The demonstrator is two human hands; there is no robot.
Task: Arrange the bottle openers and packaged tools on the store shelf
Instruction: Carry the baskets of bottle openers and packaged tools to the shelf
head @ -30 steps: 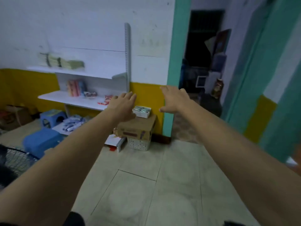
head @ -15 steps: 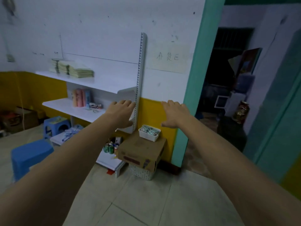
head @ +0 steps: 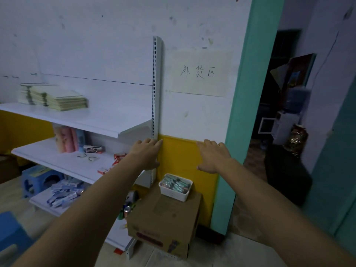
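Now the white store shelf (head: pixel 77 120) stands against a white-and-yellow wall (head: pixel 96 45), packaged tools (head: pixel 174 183) lie in a basket (head: pixel 173 195) on a cardboard box (head: pixel 165 220) beside it, and left hand (head: pixel 146 154) and right hand (head: pixel 213 157) stretch forward, each grip wide, holding nothing.

Dim, bluish indoor light, soft motion blur w/ wide-angle bending at edges, doorway (head: pixel 277 112) near-black.
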